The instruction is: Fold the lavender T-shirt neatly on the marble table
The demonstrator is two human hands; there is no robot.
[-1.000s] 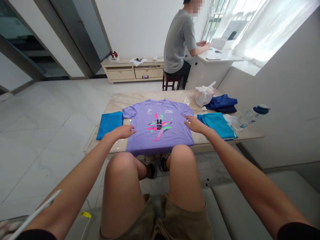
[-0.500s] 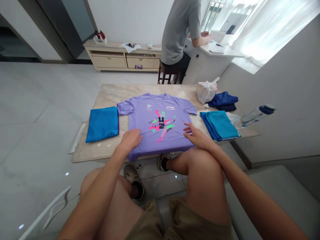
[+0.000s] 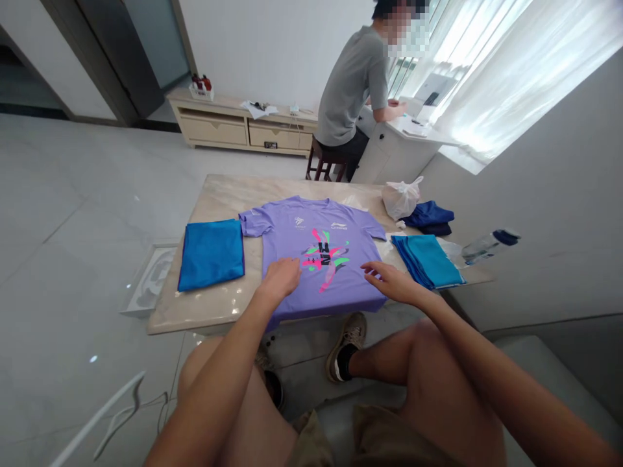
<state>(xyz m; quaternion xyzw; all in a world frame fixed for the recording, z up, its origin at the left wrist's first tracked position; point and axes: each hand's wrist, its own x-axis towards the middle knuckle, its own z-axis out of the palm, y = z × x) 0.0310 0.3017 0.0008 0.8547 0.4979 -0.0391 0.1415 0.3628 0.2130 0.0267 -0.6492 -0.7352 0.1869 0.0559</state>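
Note:
A purple T-shirt (image 3: pixel 292 243) with a bright pink, green and black print lies spread, front up, on the marble-topped table (image 3: pixel 204 318). Its hem drapes over the near edge. My left hand (image 3: pixel 285 275) is over the shirt's lower left part, fingers loosely extended toward the print, holding nothing. On the other side, my right hand (image 3: pixel 389 280) hovers at or just over the lower right part, with fingers apart and nothing in them. Whether either hand presses the cloth is hard to tell. A folded blue cloth (image 3: pixel 211 255) lies left of the shirt; a folded teal-blue stack (image 3: pixel 431 259) lies right.
Behind that stack are a white plastic bag (image 3: pixel 402 198), dark blue clothing (image 3: pixel 431 214) and a clear bottle (image 3: pixel 489 248). A white hanger (image 3: pixel 104 415) shows at lower left. A person in grey (image 3: pixel 348 91) sits at a white desk beyond, near a low cabinet (image 3: pixel 214 126).
My left hand has moved rightward over the shirt, closer to the print. My right hand stays near the shirt's right side. The view has shifted, and my right leg and foot have moved.

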